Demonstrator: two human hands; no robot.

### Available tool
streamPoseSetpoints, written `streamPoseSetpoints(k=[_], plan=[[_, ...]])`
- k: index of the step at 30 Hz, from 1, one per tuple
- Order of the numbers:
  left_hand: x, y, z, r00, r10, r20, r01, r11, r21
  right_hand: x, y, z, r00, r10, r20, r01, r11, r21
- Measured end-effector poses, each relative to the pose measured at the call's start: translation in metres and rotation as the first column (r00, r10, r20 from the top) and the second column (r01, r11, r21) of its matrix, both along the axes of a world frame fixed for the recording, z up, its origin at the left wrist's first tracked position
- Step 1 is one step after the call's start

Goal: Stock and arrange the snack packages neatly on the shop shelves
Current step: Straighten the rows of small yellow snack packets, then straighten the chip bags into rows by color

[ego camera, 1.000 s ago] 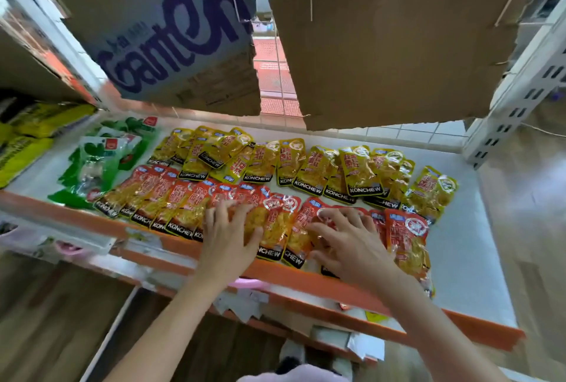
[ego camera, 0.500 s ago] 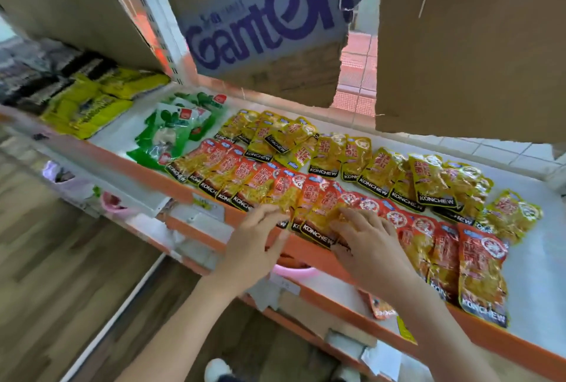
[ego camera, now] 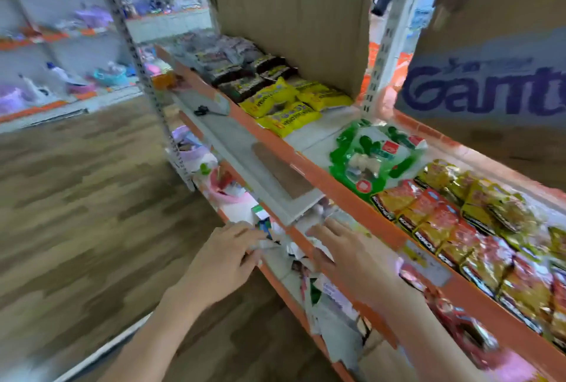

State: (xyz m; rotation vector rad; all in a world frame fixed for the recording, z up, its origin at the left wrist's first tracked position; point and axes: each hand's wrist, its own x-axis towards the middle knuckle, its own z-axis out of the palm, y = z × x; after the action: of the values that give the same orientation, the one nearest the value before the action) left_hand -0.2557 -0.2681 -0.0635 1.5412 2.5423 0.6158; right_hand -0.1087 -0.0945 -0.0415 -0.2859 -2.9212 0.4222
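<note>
Red and yellow snack packs (ego camera: 459, 228) lie in overlapping rows on the orange-edged shelf (ego camera: 346, 194) at the right. Green packs (ego camera: 376, 155) lie to their left, then yellow packs (ego camera: 291, 106) and dark packs (ego camera: 242, 69) farther along. My left hand (ego camera: 226, 256) and my right hand (ego camera: 343, 253) hover below the shelf's front edge with fingers extended, holding nothing. They are over the lower shelf, which holds papers and small boxes (ego camera: 263, 225). The picture is blurred by motion.
Cardboard sheets (ego camera: 291, 14) stand behind the shelf, one printed with blue letters (ego camera: 484, 90). A white perforated upright (ego camera: 144, 75) rises at the left. More shelves with purple and blue goods (ego camera: 61, 75) stand across the wooden floor (ego camera: 76, 198).
My view has swung to the left along the shelf. Both hands have come off the red snack packs and dropped below the shelf edge.
</note>
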Motion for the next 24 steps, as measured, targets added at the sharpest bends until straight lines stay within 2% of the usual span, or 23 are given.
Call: streamPoseSetpoints(k=[4, 7, 9, 13, 17, 24], plan=[[-0.045, -0.050, -0.001, 0.989, 0.147, -0.004, -0.146, 0.988, 0.056, -0.079, -0.023, -0.010, 0.981, 0.169, 0.096, -0.168, 0.986, -0.017], [-0.073, -0.070, -0.023, 0.963, 0.256, 0.078, -0.257, 0.966, -0.002, -0.135, -0.029, -0.015, 0.966, 0.227, 0.121, -0.226, 0.974, -0.020], [-0.091, -0.075, -0.037, 0.952, 0.275, 0.131, -0.270, 0.961, -0.053, -0.171, -0.029, -0.023, 0.952, 0.277, 0.133, -0.274, 0.961, -0.045], [-0.161, -0.074, -0.044, 0.940, 0.327, 0.100, -0.319, 0.943, -0.092, -0.248, -0.025, -0.049, 0.923, 0.352, 0.157, -0.335, 0.934, -0.122], [-0.256, -0.058, -0.027, 0.917, 0.397, 0.033, -0.391, 0.914, -0.112, -0.342, -0.008, -0.060, 0.907, 0.404, 0.120, -0.386, 0.911, -0.144], [-0.378, -0.009, 0.009, 0.881, 0.473, 0.010, -0.470, 0.878, -0.086, -0.488, 0.024, -0.030, 0.897, 0.441, -0.019, -0.439, 0.888, -0.134]])
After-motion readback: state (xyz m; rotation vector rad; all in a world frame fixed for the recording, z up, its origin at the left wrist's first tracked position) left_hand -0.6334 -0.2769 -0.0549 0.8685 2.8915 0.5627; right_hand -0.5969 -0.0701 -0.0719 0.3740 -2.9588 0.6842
